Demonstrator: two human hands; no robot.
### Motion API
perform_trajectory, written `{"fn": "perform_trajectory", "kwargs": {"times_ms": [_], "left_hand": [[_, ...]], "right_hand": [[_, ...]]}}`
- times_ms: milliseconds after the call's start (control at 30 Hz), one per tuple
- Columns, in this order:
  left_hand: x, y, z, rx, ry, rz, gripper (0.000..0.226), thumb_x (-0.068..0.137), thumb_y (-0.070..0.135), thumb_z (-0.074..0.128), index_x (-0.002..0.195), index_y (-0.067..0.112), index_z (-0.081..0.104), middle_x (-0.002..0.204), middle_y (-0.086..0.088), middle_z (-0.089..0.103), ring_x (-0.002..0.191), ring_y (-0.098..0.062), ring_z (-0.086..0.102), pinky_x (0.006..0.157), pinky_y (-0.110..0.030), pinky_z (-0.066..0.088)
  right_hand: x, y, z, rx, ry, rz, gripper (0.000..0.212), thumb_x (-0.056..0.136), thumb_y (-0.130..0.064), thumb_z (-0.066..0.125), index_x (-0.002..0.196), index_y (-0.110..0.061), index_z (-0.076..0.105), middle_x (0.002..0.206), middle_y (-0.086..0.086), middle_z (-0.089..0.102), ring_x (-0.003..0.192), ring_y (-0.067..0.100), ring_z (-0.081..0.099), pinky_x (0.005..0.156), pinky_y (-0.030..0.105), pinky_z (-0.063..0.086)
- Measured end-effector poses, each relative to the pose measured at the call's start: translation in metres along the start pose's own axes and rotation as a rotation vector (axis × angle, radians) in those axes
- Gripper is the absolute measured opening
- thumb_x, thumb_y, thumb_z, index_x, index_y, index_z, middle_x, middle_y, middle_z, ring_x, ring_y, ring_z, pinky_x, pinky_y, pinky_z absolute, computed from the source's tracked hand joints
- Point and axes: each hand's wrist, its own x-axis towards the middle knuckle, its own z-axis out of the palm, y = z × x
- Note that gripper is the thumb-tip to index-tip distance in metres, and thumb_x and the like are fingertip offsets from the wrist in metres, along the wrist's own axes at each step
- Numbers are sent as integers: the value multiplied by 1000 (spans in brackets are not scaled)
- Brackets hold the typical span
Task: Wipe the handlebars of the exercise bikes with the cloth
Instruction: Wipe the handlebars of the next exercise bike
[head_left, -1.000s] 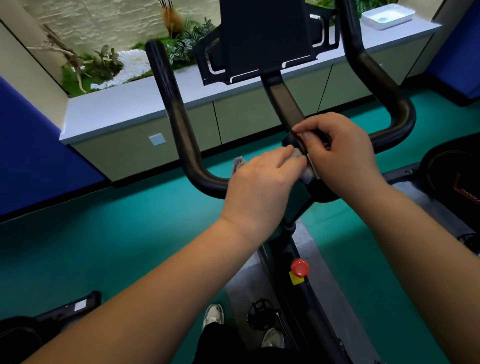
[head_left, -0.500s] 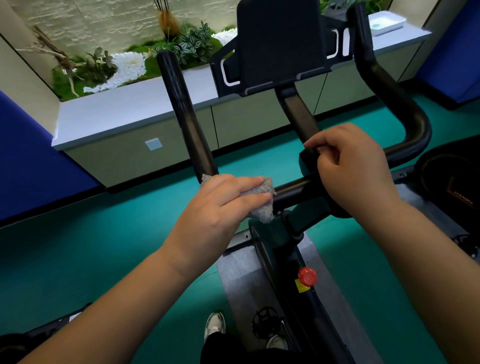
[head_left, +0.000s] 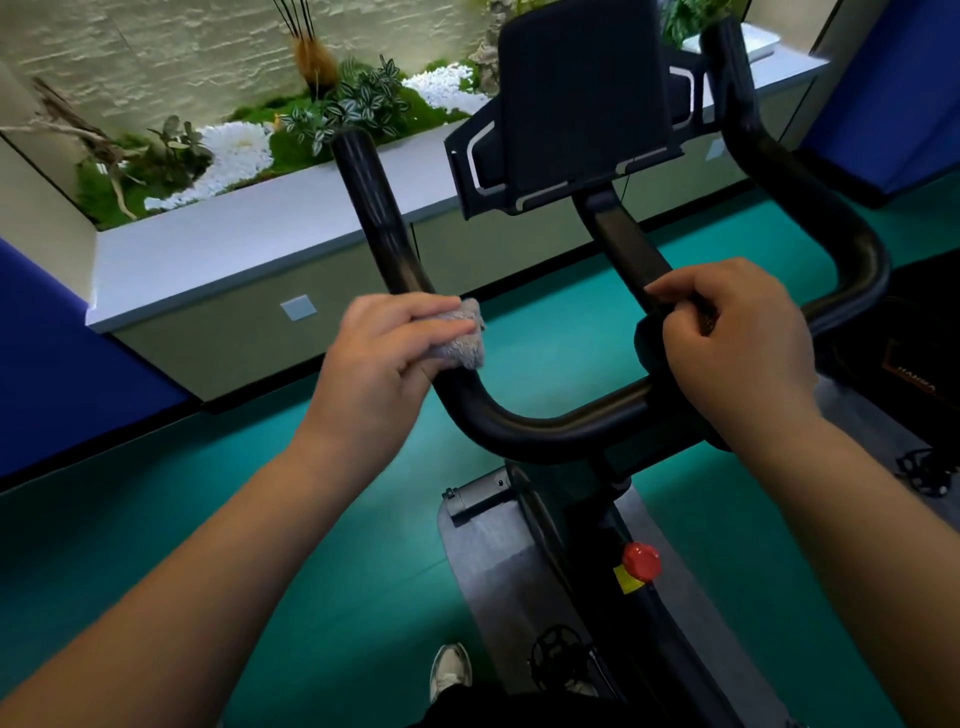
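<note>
The black handlebar (head_left: 540, 428) of an exercise bike fills the middle of the view, with one upright on the left and one on the right. My left hand (head_left: 384, 358) grips a grey cloth (head_left: 460, 338) wrapped on the left upright, just above its lower bend. My right hand (head_left: 737, 338) has its fingers curled round the centre stem (head_left: 621, 244) below the dark tablet holder (head_left: 582, 98). Most of the cloth is hidden under my fingers.
A red knob (head_left: 641, 561) sticks out of the bike frame below the bar. A white-topped low cabinet (head_left: 249, 244) with a planter runs behind. Part of another machine (head_left: 914, 374) stands at the right on the green floor (head_left: 156, 519). My shoe (head_left: 451, 670) shows at the bottom.
My left hand slid the cloth from the centre of the bar out to the left and up onto the left upright. My right hand stayed on the centre stem.
</note>
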Motion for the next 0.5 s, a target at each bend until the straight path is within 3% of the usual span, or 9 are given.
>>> {"fn": "perform_trajectory", "kwargs": {"times_ms": [67, 233, 333, 500], "left_hand": [[12, -12, -3, 25, -7, -52, 23, 84, 12, 61, 105, 13, 72, 114, 4, 62, 107, -18, 48, 99, -13, 30], [50, -38, -8, 91, -12, -111, 26, 84, 6, 66, 108, 14, 72, 114, 3, 65, 111, -26, 51, 98, -25, 36], [58, -39, -8, 146, -28, -87, 24, 84, 7, 66, 106, 12, 73, 113, -3, 67, 109, -31, 50, 95, -18, 29], [44, -24, -7, 116, -74, -140, 22, 85, 11, 66, 106, 15, 73, 113, 4, 67, 110, -24, 52, 93, -3, 20]], "right_hand": [[-1, -1, 0, -5, 1, 11, 26, 88, -11, 49, 101, -24, 68, 95, -11, 54, 96, 17, 53, 76, 26, 38], [-2, -1, 1, -8, 20, 21, 26, 89, -12, 49, 102, -24, 68, 95, -10, 55, 95, 18, 54, 75, 27, 39], [-3, -1, 1, -6, 26, 19, 25, 89, -12, 49, 102, -24, 67, 95, -9, 56, 95, 18, 54, 75, 29, 41], [-3, -2, 1, -10, 29, 14, 24, 89, -12, 50, 102, -23, 67, 96, -9, 56, 95, 18, 54, 76, 28, 40]]}}
